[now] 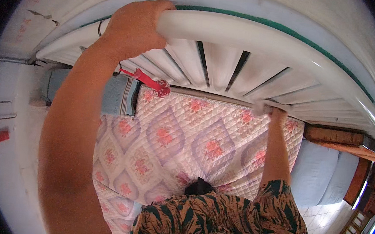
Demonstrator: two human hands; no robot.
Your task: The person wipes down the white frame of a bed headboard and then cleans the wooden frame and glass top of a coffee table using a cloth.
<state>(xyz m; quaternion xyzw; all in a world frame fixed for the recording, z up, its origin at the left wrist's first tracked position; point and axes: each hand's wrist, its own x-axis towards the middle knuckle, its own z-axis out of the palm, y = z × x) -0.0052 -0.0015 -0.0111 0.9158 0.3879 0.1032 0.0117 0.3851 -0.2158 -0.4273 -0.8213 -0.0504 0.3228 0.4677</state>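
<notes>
My left hand (133,27) is closed over the top rail (248,37) of a white slatted headboard, close to the camera. My right hand (273,112) reaches down to the lower part of the slats (221,66) and grips a white cloth (259,106) pressed against them. Below lies a quilted mattress cover (181,138) with purple shapes and pink flowers. My patterned brown and dark green sleeve (232,219) fills the lower middle.
A red tassel (150,81) hangs from the headboard near a light blue striped pillow (120,95). A blue mattress (321,173) and brown wooden bed frame (335,136) sit at right. A white wall (13,115) with a red object (0,136) is at left.
</notes>
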